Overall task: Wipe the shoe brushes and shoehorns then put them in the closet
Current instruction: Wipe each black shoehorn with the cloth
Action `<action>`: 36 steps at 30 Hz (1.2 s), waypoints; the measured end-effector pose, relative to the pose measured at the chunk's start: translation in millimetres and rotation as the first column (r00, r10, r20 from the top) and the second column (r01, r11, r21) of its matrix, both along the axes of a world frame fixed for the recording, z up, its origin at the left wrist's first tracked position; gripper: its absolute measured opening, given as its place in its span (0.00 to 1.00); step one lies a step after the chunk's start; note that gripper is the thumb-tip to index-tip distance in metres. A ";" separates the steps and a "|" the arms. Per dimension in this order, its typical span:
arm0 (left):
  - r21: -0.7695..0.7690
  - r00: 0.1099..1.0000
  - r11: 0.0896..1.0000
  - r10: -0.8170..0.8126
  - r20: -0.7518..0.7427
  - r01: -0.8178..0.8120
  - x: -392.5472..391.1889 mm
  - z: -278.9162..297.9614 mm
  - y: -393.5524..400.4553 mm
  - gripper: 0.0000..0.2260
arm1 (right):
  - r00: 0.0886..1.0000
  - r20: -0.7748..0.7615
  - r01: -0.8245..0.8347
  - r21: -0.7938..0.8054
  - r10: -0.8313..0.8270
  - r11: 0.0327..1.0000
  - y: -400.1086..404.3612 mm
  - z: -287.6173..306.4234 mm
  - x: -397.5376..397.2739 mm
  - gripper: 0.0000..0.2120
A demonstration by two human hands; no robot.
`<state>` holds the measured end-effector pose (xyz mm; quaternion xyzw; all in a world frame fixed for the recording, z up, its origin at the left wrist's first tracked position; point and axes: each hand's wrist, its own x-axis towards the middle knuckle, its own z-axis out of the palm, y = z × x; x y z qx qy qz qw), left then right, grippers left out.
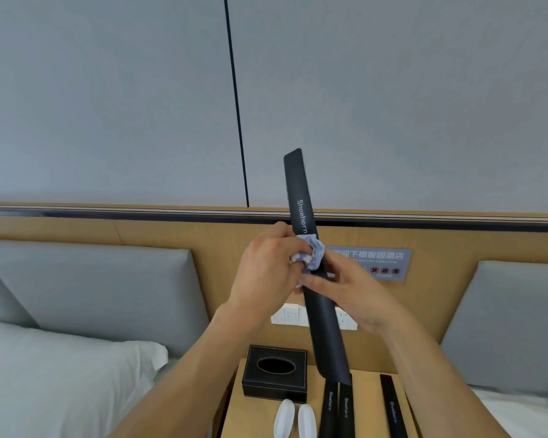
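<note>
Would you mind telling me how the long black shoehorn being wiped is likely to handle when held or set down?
The long black shoehorn probably stays stiff: it juts straight above the hands without drooping. Its smooth matte face may slip a little, so the right hand steadying it while the left hand rubs with the blue-white cloth seems sensible. Being flat, it should lie still rather than roll.

The single head-worn view looks forward and slightly down from close above the nightstand, whose near edge is cut off at the bottom, facing the headboard and the wall.
</note>
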<state>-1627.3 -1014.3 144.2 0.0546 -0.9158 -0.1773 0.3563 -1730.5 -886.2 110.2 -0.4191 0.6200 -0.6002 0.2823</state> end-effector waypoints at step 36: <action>-0.094 0.991 0.990 -0.111 -0.077 0.104 -12.0 14.6 9.1 0.07 | 0.963 0.270 0.033 -0.161 0.012 0.986 18.9 14.0 -2.1 0.13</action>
